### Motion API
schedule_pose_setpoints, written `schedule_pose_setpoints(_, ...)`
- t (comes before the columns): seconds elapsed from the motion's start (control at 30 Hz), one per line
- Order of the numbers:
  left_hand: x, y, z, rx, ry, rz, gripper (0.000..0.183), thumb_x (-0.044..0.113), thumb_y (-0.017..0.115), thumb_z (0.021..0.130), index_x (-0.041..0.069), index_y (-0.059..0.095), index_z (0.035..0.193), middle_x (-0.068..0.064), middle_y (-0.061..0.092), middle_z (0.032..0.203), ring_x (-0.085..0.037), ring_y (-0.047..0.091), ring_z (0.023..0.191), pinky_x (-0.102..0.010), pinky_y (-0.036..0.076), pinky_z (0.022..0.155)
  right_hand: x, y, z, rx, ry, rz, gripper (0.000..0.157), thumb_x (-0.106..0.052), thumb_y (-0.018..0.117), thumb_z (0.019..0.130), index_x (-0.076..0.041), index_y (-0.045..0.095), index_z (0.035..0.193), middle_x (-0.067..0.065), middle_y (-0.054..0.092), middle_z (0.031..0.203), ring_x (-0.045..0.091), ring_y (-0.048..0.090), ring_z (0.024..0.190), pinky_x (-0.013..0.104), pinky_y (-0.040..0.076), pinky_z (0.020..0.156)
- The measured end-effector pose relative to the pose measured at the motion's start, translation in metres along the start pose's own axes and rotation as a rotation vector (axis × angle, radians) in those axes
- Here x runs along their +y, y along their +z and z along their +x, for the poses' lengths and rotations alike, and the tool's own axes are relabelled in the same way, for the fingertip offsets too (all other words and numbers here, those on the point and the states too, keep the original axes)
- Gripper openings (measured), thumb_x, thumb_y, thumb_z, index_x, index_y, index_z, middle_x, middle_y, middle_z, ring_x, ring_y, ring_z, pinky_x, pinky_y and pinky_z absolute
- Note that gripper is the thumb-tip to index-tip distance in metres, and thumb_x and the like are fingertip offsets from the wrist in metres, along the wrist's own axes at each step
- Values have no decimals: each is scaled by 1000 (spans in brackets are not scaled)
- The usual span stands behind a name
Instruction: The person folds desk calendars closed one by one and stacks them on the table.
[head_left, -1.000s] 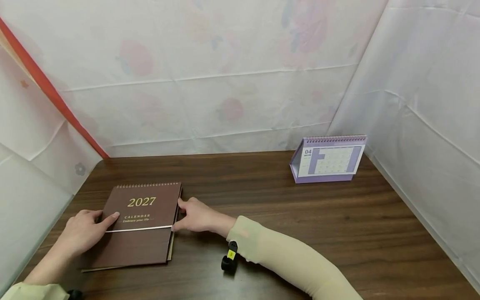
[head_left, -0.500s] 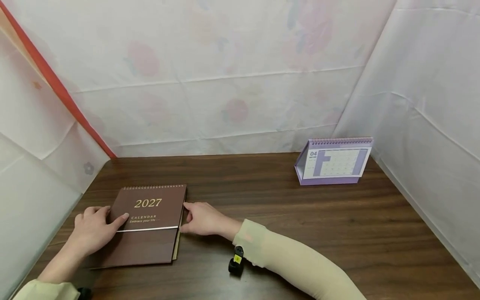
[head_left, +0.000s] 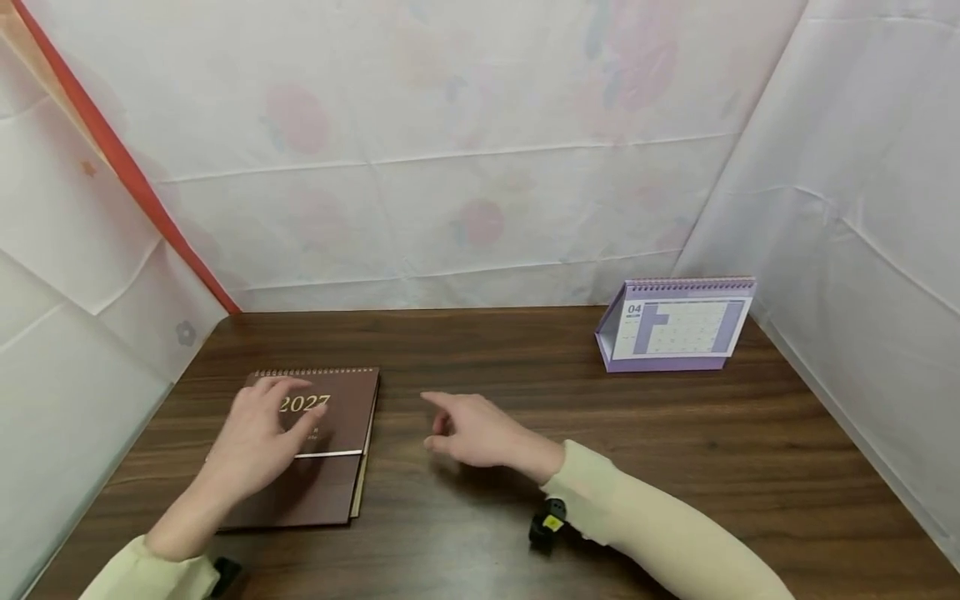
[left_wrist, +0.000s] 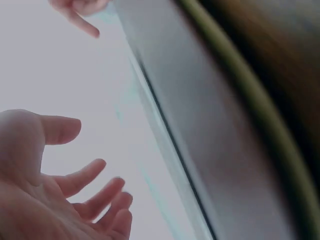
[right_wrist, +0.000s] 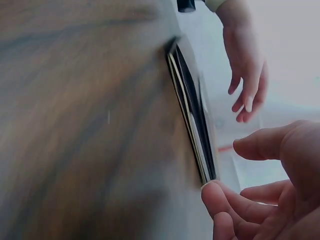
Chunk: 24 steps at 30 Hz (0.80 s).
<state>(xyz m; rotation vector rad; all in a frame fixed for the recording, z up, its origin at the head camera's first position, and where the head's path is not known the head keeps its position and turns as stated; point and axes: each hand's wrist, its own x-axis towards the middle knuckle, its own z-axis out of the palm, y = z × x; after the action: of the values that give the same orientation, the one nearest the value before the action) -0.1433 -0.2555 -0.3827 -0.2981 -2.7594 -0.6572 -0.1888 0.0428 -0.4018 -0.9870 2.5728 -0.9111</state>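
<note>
A brown 2027 desk calendar point(head_left: 348, 417) lies flat at the left of the table, its spiral binding toward the back and a white band across the cover. My left hand point(head_left: 255, 437) hovers over its left half, thumb and fingers spread and holding nothing; the left wrist view shows a gap between that hand point(left_wrist: 65, 185) and the cover. To the right of the calendar, apart from it, my right hand point(head_left: 480, 429) is in the air with forefinger extended and nothing held. The right wrist view shows the calendar's layered side edge point(right_wrist: 192, 115).
A purple desk calendar point(head_left: 678, 325), open to page 04, stands tent-like at the back right of the dark wooden table point(head_left: 525, 350). White patterned curtains point(head_left: 480, 150) hang behind and at both sides. Each wrist carries a small black camera point(head_left: 546, 525).
Both hands have let go of the brown calendar. The left has lifted and moved right above the cover; the right has drawn away to the right. The camera view has shifted slightly.
</note>
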Motion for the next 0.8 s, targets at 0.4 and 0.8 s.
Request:
schedule_pose_setpoints(0.4,82,48,29,-179,128,-160,22,33,66,97,15,70,108,6,66,98,-17,63,92,-39,49,80,68,-84,-75,319,95,-18,22,-18,70,94,-10,72,114,-4,69,92,10,62,81,32,51,73)
schedule_pose_setpoints(0.8,130,91,67,-321,126,-335,24,35,63,99,16,68,113,11,64,100,-10,60,94,-35,49,82,123,-174,-160,646,293,-206,27,-25,60,100,-5,71,115,15,72,104,32,64,90,40,47,71)
